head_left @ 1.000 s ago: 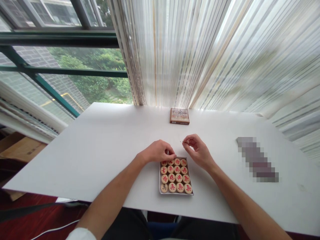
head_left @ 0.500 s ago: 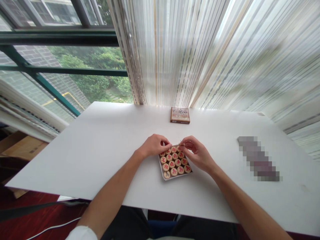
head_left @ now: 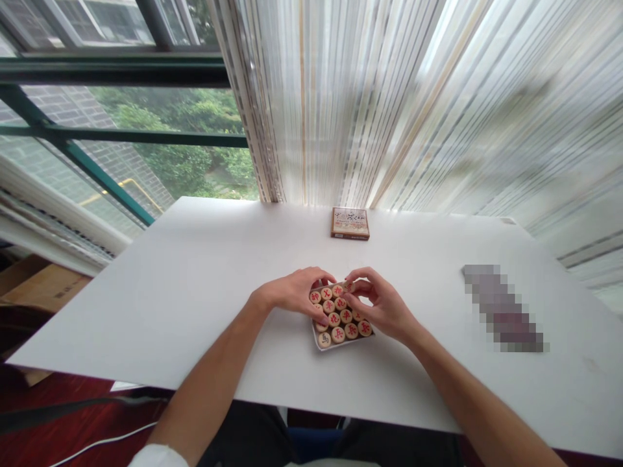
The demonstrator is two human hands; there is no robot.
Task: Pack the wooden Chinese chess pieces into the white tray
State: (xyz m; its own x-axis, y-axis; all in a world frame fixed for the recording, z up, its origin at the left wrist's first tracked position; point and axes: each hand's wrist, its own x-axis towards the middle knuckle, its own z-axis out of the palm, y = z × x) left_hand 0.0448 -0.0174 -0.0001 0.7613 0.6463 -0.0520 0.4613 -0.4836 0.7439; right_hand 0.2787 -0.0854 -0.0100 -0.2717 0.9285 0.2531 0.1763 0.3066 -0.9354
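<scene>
A shallow white box on the table holds rows of round wooden chess pieces, mostly with red characters and one with a dark character at the near left corner. My left hand lies at the box's left side, thumb and fingers spread apart over its edge and the leftmost pieces. At the far right corner, my right hand pinches a wooden piece, tilted between thumb and fingers. Its fingers cover part of the right column.
The white table bears a flat printed box lid near its back edge and a pixelated, elongated object at the right. Behind stand a striped curtain and a window. Cardboard boxes lie at the lower left.
My left hand has opened from a pinch at the far edge, its thumb now over the left pieces. The piece in my right hand is now raised and tilted at the corner.
</scene>
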